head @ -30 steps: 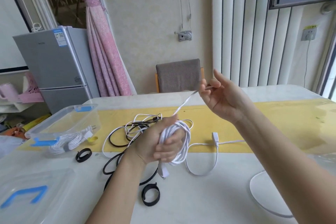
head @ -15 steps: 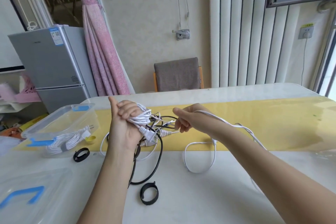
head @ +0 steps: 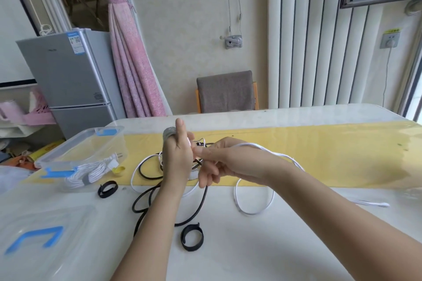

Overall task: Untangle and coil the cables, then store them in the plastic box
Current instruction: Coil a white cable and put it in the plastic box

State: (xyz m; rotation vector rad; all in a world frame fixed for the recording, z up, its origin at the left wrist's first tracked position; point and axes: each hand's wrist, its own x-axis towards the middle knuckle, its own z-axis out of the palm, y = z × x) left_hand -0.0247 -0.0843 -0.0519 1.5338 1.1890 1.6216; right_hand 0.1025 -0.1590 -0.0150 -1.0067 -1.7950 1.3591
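Observation:
My left hand (head: 177, 157) is raised over the table and grips a coil of white cable; only a blurred grey edge of the coil (head: 169, 132) shows past the fingers. My right hand (head: 219, 162) is right beside it, fingers curled, and the free white cable (head: 269, 151) runs from it over my right wrist and down to a loop on the table (head: 253, 210). A black cable (head: 146, 201) lies tangled under my hands. The clear plastic box (head: 75, 150) at the left holds one bound white coil (head: 89, 173).
The box lid (head: 36, 237) with blue clips lies at the near left. Two black strap rings lie on the table, one by the box (head: 107, 188) and one near me (head: 191, 237). A yellow runner (head: 319, 153) crosses the table. A grey chair (head: 226, 91) stands behind.
My right hand came down from pulling the cable taut and moved in against my left hand. My left hand turned upright with the coil. The free cable now drapes over my right wrist.

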